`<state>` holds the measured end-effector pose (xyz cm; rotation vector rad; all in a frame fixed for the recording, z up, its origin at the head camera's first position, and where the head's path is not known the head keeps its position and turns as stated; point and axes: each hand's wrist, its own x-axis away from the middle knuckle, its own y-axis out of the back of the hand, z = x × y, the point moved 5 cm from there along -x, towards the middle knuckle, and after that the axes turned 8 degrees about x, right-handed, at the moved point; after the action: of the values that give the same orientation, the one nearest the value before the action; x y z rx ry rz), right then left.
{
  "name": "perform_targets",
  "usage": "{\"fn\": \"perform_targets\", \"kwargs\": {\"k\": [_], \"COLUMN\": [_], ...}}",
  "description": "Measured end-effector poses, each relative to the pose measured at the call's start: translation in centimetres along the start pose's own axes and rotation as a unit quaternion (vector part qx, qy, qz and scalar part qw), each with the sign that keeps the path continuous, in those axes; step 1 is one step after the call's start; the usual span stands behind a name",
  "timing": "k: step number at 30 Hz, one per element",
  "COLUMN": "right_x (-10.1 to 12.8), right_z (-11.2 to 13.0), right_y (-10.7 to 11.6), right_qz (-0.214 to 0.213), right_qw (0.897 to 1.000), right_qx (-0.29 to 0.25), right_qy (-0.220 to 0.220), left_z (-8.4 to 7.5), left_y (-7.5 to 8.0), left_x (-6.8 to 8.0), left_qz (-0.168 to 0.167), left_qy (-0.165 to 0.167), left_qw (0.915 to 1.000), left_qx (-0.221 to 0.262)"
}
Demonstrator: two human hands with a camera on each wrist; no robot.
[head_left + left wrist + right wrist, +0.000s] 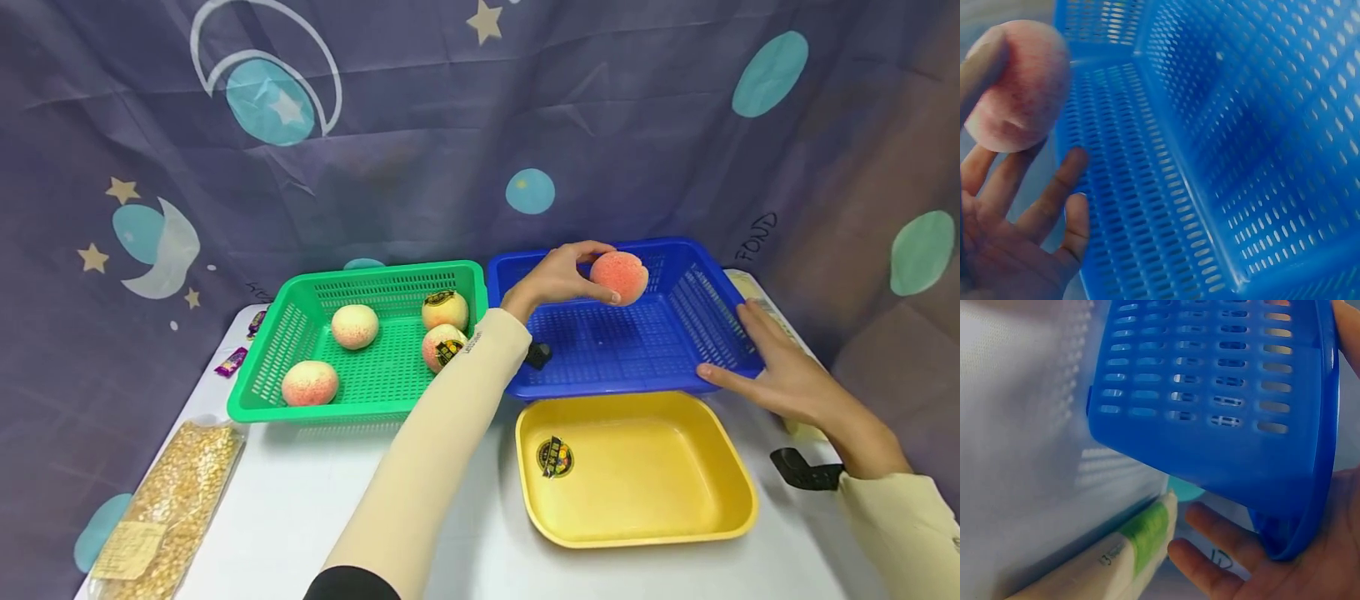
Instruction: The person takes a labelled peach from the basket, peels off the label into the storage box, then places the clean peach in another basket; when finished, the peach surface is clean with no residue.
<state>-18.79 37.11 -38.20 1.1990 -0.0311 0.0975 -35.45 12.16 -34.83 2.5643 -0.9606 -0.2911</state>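
Note:
My left hand point(557, 275) holds a pinkish-red peach point(619, 278) over the blue basket point(611, 342). In the left wrist view the thumb lies on one side of the peach point(1025, 87) with fingers on the other; two further fingers stand free of it. At the basket's right front corner, my right hand point(798, 375) grips the rim. The right wrist view shows that hand around the rim point(1327, 425), fingers outside the wall. Several pale peaches lie in the green basket point(375, 408) at left; two on its right side bear black stickers.
A yellow tray point(622, 483) with a black round sticker point(555, 457) inside stands in front of the blue basket. At left are a bag of yellow kernels point(180, 475) and purple-wrapped sweets point(231, 362). A long package point(1141, 537) lies right of the blue basket. Patterned cloth hangs behind.

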Motion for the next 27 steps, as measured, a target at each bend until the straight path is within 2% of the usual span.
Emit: {"fn": "perform_targets", "kwargs": {"k": [5,11,16,20,27], "right_x": [0.1,0.0,0.0,-0.1,-0.1], "right_z": [0.0,0.0,-0.1,0.1,0.3], "right_y": [-0.1,-0.2,-0.1,0.0,0.0], "right_qz": [-0.001,0.001,0.009,0.020,0.028], "right_qw": [1.000,1.000,1.000,1.000,1.000], "right_qx": [-0.007,-0.005,-0.004,0.001,0.000], "right_qy": [-0.001,-0.005,-0.009,-0.004,-0.001], "left_z": [1.3,3.3,4.5,4.7,4.2], "left_y": [-1.2,-2.1,-2.7,-2.9,-2.5], "left_x": [-1.2,-1.8,-1.9,-1.9,-2.0], "left_qz": [0.033,0.018,0.022,0.021,-0.003], "left_qy": [0.026,0.066,0.112,0.118,0.094], "left_qw": [0.9977,0.9960,0.9912,0.9911,0.9945], "left_qx": [-0.052,-0.056,-0.067,-0.057,-0.047]}}
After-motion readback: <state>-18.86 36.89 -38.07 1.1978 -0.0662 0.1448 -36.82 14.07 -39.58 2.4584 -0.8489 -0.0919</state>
